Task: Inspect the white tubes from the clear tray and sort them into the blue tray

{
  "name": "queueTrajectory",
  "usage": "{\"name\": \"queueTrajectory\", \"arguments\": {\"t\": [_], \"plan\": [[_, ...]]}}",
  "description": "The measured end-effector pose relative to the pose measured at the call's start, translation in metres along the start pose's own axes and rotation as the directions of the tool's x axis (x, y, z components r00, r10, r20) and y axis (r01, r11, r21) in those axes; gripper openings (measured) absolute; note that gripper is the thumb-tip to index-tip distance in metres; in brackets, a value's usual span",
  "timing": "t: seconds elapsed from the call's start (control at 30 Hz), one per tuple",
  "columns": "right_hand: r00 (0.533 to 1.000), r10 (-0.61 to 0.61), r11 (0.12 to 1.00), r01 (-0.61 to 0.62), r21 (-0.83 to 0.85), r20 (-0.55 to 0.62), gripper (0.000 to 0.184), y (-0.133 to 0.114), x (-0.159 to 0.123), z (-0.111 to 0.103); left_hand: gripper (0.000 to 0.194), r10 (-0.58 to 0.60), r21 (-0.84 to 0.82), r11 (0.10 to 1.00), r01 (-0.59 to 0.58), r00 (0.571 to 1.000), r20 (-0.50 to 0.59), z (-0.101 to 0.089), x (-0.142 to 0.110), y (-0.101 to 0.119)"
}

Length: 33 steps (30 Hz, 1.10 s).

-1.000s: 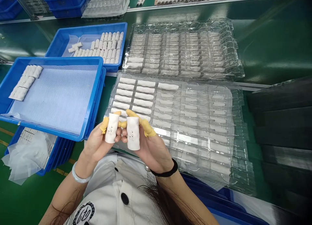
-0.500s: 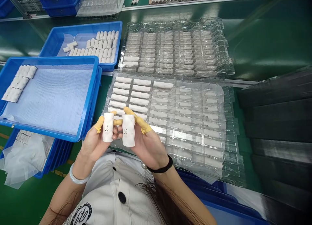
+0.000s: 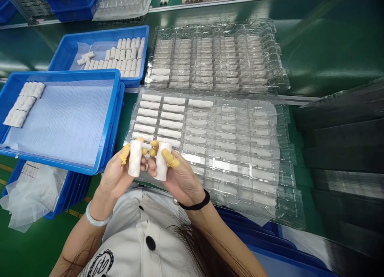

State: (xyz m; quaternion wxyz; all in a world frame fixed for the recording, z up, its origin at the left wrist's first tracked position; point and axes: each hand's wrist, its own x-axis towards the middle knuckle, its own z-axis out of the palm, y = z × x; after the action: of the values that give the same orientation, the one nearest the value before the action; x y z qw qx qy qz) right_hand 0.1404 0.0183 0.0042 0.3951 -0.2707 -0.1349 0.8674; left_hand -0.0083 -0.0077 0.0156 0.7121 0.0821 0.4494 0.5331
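My left hand [image 3: 115, 177] is closed round a small white cylindrical piece [image 3: 135, 158], held upright between fingers capped with yellow finger cots. My right hand [image 3: 177, 177] grips a second white piece [image 3: 162, 163] the same way, right beside the first. Both hands hover over the near left corner of a clear plastic blister tray [image 3: 240, 157], whose left columns hold several white pieces lying in slots.
A blue bin [image 3: 117, 109] with a lined sheet and a few white pieces sits to the left. Behind it another blue bin [image 3: 72, 49] holds rows of white pieces. A second clear tray [image 3: 216, 57] lies farther back. Dark stacked trays [image 3: 345, 149] stand at the right.
The pieces have been turned in my fingers so their printed marks no longer show, and my right thumb has come across the front of its piece. The hands stay in place.
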Motion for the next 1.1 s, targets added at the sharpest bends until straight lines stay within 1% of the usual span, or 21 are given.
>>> {"name": "queueTrajectory", "arguments": {"t": [0.07, 0.13, 0.2, 0.3, 0.4, 0.5, 0.67, 0.77, 0.97, 1.03, 1.1], "plan": [[1.0, 0.026, 0.999, -0.026, 0.034, 0.0, 0.041, -0.0017, -0.0002, 0.0018, 0.041, -0.035, -0.004, 0.999, 0.036, 0.997, 0.065, -0.0007, 0.0007, -0.0004], [0.997, 0.082, 0.993, -0.082, 0.081, 0.002, 0.044, -0.0043, -0.0005, 0.004, 0.045, -0.058, -0.014, 0.998, 0.06, 0.994, 0.096, -0.0011, 0.0017, -0.0007], [0.992, 0.123, 0.986, -0.123, 0.108, 0.006, 0.045, -0.0068, -0.0009, 0.006, 0.04, -0.067, -0.027, 0.997, 0.069, 0.995, 0.077, -0.0008, 0.0028, -0.0009], [0.991, 0.135, 0.982, -0.135, 0.131, 0.014, 0.045, -0.0088, -0.0014, 0.0079, 0.028, -0.061, -0.044, 0.997, 0.061, 0.998, 0.014, 0.0009, 0.0038, -0.0006], [0.992, 0.125, 0.981, -0.127, 0.148, 0.019, 0.045, -0.0086, -0.0014, 0.0081, 0.031, -0.075, -0.054, 0.996, 0.073, 0.997, -0.032, 0.0027, 0.0032, -0.0001], [0.994, 0.107, 0.984, -0.109, 0.14, 0.019, 0.04, -0.0079, -0.0009, 0.007, 0.036, -0.079, -0.051, 0.996, 0.077, 0.996, -0.037, 0.0029, 0.0019, -0.0002], [0.995, 0.1, 0.987, -0.102, 0.128, 0.023, 0.034, -0.0071, -0.0002, 0.0064, 0.036, 0.017, -0.013, 1.0, -0.017, 1.0, -0.003, -0.0022, 0.0024, -0.0035], [0.996, 0.089, 0.988, -0.088, 0.125, -0.004, 0.032, -0.0061, 0.0003, 0.0075, 0.041, 0.061, 0.032, 0.998, -0.06, 0.998, -0.01, -0.0053, 0.0039, -0.0055], [0.996, 0.076, 0.988, -0.068, 0.141, -0.049, 0.03, -0.003, 0.0016, 0.0036, 0.039, 0.043, 0.066, 0.997, -0.041, 0.999, -0.03, -0.0042, 0.005, -0.0065], [0.996, 0.058, 0.993, -0.051, 0.106, -0.065, 0.025, -0.0024, 0.0012, 0.0005, 0.039, 0.028, 0.063, 0.998, -0.025, 0.999, -0.046, -0.004, 0.0052, -0.0065], [0.998, 0.027, 0.998, -0.024, 0.054, -0.05, 0.021, -0.0018, 0.0003, -0.0017, 0.039, 0.008, 0.043, 0.999, -0.006, 0.999, -0.035, -0.0042, 0.0053, -0.0063]]}}
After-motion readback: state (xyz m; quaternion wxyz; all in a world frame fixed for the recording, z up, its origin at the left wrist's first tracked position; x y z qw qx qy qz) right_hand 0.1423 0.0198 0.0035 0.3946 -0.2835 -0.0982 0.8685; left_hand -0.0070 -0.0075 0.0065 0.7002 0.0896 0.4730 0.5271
